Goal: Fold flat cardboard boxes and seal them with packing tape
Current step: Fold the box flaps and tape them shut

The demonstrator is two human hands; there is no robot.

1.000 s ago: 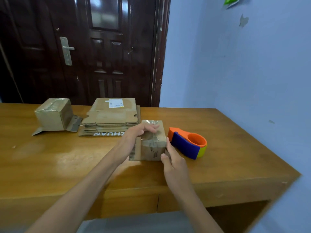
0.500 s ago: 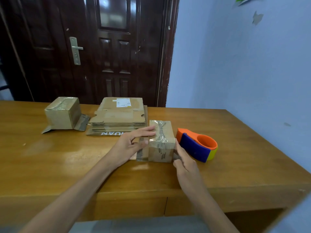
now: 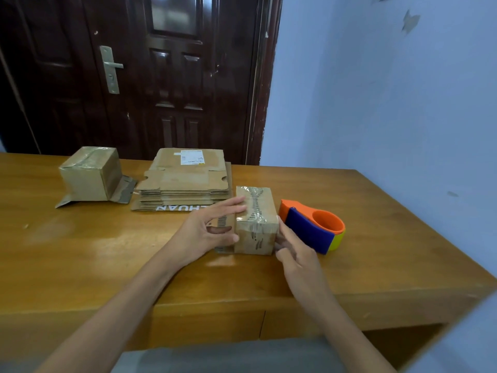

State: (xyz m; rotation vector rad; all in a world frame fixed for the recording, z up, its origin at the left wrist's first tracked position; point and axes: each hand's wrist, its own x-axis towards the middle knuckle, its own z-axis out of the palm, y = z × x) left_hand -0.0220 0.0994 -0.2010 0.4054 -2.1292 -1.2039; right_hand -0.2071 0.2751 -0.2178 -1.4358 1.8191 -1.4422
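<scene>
A small folded cardboard box [image 3: 256, 224] stands on the wooden table [image 3: 80, 254], with clear tape running over its top and down its front. My left hand [image 3: 207, 232] touches the box's left side, fingers straight along the top left edge and thumb near the lower front corner. My right hand [image 3: 293, 251] presses its straight fingers against the box's right side. An orange, blue and yellow tape dispenser [image 3: 313, 227] lies just right of the box. Behind sits a stack of flat cardboard boxes [image 3: 185, 181].
Another taped box [image 3: 90, 176] with loose flaps stands at the back left. A dark wooden door [image 3: 150, 74] rises behind the table and a blue wall [image 3: 390, 90] runs along the right. The table's front edge is close to my body.
My left hand slid from the box's top down to its left side. My right hand stays against the right side. The camera view shifted slightly.
</scene>
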